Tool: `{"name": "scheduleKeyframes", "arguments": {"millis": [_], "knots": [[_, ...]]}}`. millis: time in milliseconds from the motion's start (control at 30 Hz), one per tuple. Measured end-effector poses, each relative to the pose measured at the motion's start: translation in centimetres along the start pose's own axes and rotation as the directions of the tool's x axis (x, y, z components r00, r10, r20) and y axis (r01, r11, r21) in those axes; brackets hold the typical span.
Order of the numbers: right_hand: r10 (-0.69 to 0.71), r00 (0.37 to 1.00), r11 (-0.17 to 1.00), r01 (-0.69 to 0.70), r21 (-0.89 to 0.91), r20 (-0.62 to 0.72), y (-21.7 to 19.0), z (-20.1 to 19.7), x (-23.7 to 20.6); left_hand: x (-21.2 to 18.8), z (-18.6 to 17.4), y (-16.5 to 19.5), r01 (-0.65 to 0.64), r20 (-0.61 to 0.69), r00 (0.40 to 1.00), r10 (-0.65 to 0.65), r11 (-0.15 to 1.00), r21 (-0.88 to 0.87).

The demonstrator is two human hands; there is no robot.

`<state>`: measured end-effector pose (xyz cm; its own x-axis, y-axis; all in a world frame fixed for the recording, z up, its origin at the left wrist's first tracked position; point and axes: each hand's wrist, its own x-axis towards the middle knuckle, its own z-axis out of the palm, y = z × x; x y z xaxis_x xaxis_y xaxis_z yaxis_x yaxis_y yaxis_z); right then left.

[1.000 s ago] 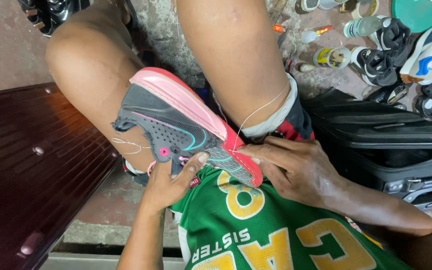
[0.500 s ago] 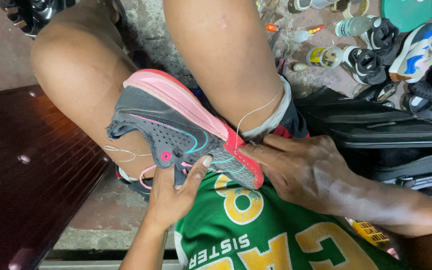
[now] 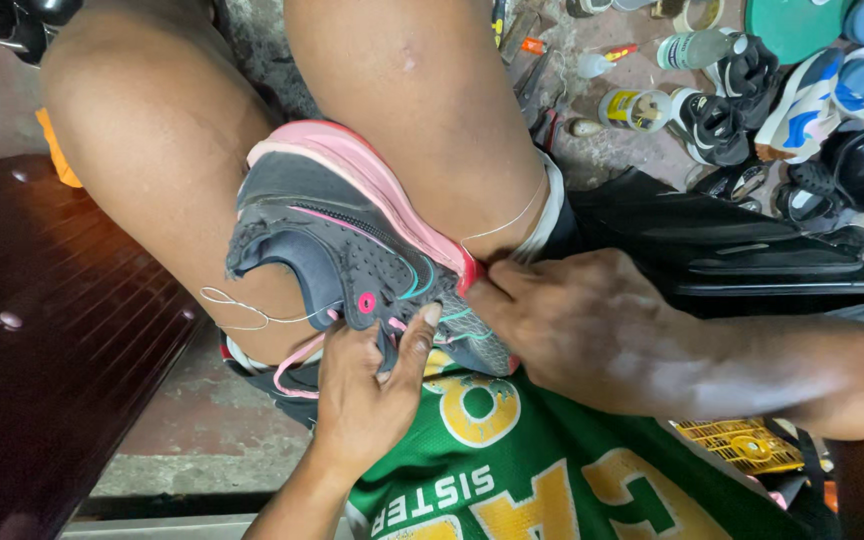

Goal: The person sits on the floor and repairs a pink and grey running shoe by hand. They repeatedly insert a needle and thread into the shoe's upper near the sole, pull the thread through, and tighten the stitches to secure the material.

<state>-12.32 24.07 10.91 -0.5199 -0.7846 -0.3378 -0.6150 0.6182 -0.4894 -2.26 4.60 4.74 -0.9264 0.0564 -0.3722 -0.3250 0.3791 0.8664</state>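
A grey running shoe [image 3: 352, 250] with a thick pink sole and pink laces is wedged between my two bare knees, toe toward my belly. My left hand [image 3: 367, 390] grips its upper from below, thumb pressed by the pink dot on the side. My right hand [image 3: 572, 325] pinches the toe edge where sole and upper meet. A thin white thread [image 3: 507, 222] runs from that spot up across my right leg, and another loop of thread [image 3: 237, 310] hangs by my left knee. I wear a green jersey [image 3: 512, 470] with yellow letters.
A dark red wooden bench [image 3: 42, 340] lies at the left. A black case [image 3: 742, 255] sits at the right. Several shoes [image 3: 802, 95], glue bottles [image 3: 627, 105] and small tools are scattered on the concrete floor at the upper right.
My view has shifted, so the knees and shoe sit higher and closer in frame. My right hand has slid up onto the toe edge; my left hand keeps its grip.
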Motion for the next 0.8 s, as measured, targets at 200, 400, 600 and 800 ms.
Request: {"name": "scheduleKeyframes", "arguments": {"millis": [200,400,600,800], "knots": [[0.003,1.0,0.999,-0.003,0.043,-0.008,0.6,1.1,0.0,-0.6,-0.9,-0.1,-0.074,0.01,0.997,0.074,0.996,0.052],[0.084,0.993,0.94,-0.051,0.338,-0.086,2.8,0.2,-1.6,-3.3,-7.6,-1.9,0.12,-0.215,0.957,-0.194,0.941,-0.317],[0.173,0.981,0.888,-0.115,0.445,-0.09,3.2,1.2,-3.2,-4.1,-10.5,-2.2,0.373,-0.543,0.834,-0.098,0.825,0.424],[0.188,0.977,0.873,-0.117,0.474,-0.104,3.1,1.6,-3.9,-1.7,-6.5,2.7,-0.19,-0.2,0.929,0.311,0.866,0.461]]}}
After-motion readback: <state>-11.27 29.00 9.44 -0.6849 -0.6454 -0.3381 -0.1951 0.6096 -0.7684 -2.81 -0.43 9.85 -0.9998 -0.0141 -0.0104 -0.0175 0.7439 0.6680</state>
